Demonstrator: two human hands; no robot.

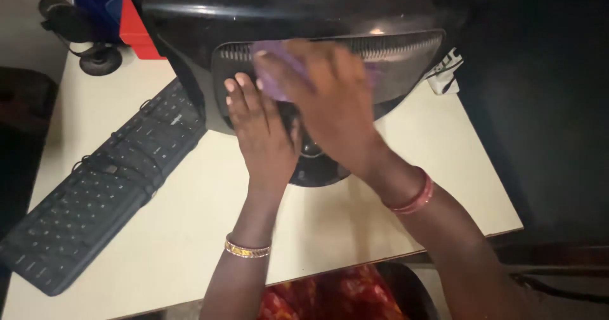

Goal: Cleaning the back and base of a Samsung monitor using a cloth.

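Cream desk in dim room; hands: left flat on monitor; right grips purple cloth.

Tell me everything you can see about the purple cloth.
The purple cloth is a small, soft-looking rag, lilac in colour and blurred in the head view. It lies bunched under the right hand, pressed against the vented back of the black monitor. Most of it is hidden by the fingers; only its left part and a sliver at the right edge show. The left hand rests just below it on the monitor's back, close to the cloth.
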